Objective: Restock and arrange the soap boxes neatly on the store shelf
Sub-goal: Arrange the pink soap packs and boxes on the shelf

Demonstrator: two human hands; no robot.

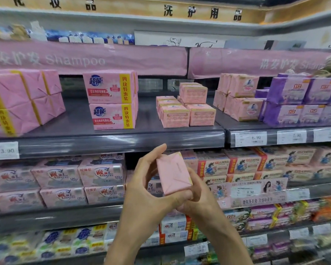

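Presently both hands carry one small pink paper-wrapped soap box [173, 173] in front of the shelving, just below the front lip of the dark grey metal shelf [122, 144]. Its folded-seam face is toward the camera and the box is tilted, one corner up.

Grip: the left hand [143, 180] has its fingers curled up the box's left edge and its thumb under the lower corner. The right hand [198, 196] cups the underside and right side, touching the wrapper; its fingertips are hidden behind the box.

Judgement: the two-handed hold serves to turn the box so that its printed face comes forward before placing.

On the shelf, up and right of the hands, stands a group of matching small pink soap boxes [185, 109]. They form rows running near to far with printed faces out, and a few are stacked at the far side. Grey shelf surface shows between this group and the taller pink four-bar packs with yellow bands [112, 100] to the left.

Judgement: outward faces keep labels readable, and the held box probably belongs with this group. It is well apart from the group, nearer and lower.
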